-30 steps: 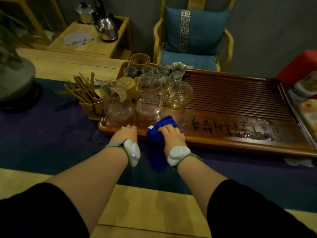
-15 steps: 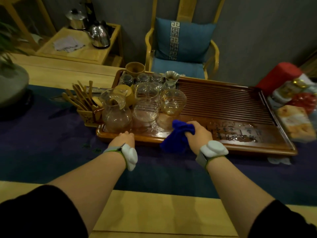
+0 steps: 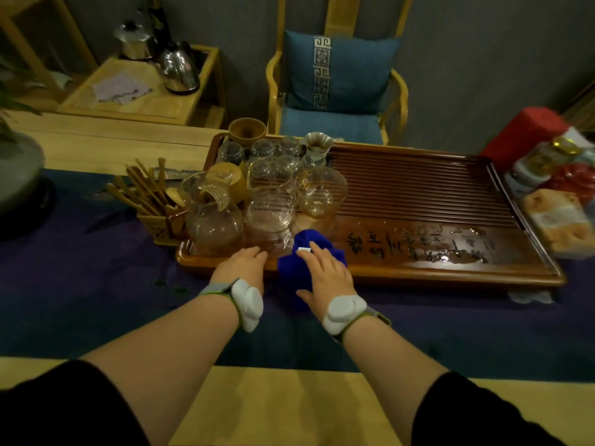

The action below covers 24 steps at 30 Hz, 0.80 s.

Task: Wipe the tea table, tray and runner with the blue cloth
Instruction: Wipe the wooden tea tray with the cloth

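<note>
Swept back toward 9 o'clock, the blue cloth (image 3: pixel 306 252) is pressed flat-fingered by the right hand (image 3: pixel 326 278) on the tray (image 3: pixel 418 272) front edge, the left hand (image 3: pixel 243 267) resting open beside it; wiping toward 3 o'clock seems due next.

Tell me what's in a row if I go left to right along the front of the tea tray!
Wooden tool holder → left hand → blue cloth with the right hand on it → dark writing on the tray → orange packet.

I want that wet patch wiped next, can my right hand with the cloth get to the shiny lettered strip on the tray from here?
Probably yes. The right hand presses the blue cloth on the tray front; the lettered strip beside it looks bare, glassware standing left.
</note>
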### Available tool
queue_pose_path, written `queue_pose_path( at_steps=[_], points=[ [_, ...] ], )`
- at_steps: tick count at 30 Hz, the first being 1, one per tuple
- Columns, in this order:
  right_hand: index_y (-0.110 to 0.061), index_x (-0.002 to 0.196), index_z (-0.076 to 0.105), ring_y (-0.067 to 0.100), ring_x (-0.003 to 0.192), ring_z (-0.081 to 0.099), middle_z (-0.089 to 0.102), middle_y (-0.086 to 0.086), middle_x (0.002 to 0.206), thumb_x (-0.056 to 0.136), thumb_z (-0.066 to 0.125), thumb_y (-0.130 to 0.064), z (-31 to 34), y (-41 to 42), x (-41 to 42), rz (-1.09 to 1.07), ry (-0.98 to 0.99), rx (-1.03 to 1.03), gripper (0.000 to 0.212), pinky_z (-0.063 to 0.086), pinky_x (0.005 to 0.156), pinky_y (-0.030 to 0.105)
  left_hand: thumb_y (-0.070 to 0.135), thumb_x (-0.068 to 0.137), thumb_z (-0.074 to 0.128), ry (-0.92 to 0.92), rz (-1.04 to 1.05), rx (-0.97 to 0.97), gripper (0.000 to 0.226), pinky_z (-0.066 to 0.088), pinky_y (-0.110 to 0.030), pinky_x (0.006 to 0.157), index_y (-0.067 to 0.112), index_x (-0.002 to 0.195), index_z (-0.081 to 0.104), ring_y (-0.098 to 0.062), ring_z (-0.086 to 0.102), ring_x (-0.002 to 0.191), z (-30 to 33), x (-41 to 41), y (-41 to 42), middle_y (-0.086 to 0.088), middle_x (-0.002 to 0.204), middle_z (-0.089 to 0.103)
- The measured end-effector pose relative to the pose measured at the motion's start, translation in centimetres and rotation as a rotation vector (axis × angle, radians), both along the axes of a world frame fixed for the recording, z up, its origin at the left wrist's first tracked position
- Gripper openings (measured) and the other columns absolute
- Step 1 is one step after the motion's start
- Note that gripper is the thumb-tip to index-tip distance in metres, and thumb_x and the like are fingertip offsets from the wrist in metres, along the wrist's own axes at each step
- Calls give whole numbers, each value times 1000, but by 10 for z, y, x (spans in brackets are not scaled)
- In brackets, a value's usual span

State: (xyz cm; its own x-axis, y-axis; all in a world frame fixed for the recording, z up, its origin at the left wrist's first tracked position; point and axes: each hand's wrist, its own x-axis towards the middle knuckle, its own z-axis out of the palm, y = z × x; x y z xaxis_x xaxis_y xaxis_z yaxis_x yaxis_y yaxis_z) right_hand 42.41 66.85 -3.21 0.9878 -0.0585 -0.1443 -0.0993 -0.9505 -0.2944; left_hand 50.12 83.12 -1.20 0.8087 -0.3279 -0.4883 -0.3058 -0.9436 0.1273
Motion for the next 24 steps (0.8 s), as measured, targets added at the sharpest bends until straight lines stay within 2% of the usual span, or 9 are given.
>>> queue_pose_path(
  at_steps=[2, 4, 9, 12, 18, 21, 24],
  points=[
    [-36, 147, 13, 22, 142, 19, 8, -5, 158, 83, 66, -27, -5, -4, 1, 94, -8, -127, 84, 21, 111, 40, 17, 90, 55, 71, -27, 12, 76, 22, -39, 115, 25, 150, 8, -23, 10, 144, -3, 3, -8, 5, 158, 2],
    [-35, 147, 15, 24, 137, 26, 12, -3, 157, 84, 64, -24, -7, -16, 2, 108, -15, -205, 80, 27, 105, 39, 15, 90, 54, 144, -57, 73, 79, 18, -42, 114, 24, 150, 3, -28, 6, 144, -6, 6, -15, 2, 158, -2],
    [-28, 145, 23, 27, 132, 32, 21, 0, 155, 85, 61, -22, 4, -63, -2, -95, 113, -306, 72, 31, 102, 38, 14, 87, 58, 174, -104, 167, 78, 30, -45, 106, 19, 149, 12, -33, 20, 138, -7, 11, -25, -4, 154, 10],
    [-22, 145, 22, 29, 132, 31, 21, 4, 154, 87, 57, -20, 6, -49, -5, -130, 111, -377, 68, 30, 103, 41, 17, 88, 58, 208, -93, 177, 74, 33, -45, 104, 19, 149, 16, -33, 24, 135, -4, 16, -28, -5, 151, 16],
    [-24, 143, 26, 32, 134, 28, 23, 7, 152, 90, 55, -28, -2, 13, 22, -16, 98, -282, 61, 25, 107, 45, 16, 87, 57, 210, -80, 181, 71, 31, -45, 105, 20, 147, 19, -32, 22, 136, -6, 15, -27, -5, 152, 15],
    [-24, 139, 33, 28, 129, 35, 30, 5, 148, 88, 57, -23, 4, -13, 15, -1, 85, -288, 57, 31, 102, 40, 16, 87, 58, 217, -96, 193, 74, 32, -45, 105, 20, 148, 16, -33, 23, 136, -6, 16, -27, -5, 152, 15],
    [-23, 140, 31, 28, 127, 38, 30, 4, 148, 88, 55, -16, 10, -55, -5, -128, 98, -360, 58, 35, 98, 38, 16, 87, 58, 179, -98, 195, 70, 37, -43, 99, 19, 146, 20, -32, 30, 131, -7, 15, -28, -5, 148, 22]
  ],
)
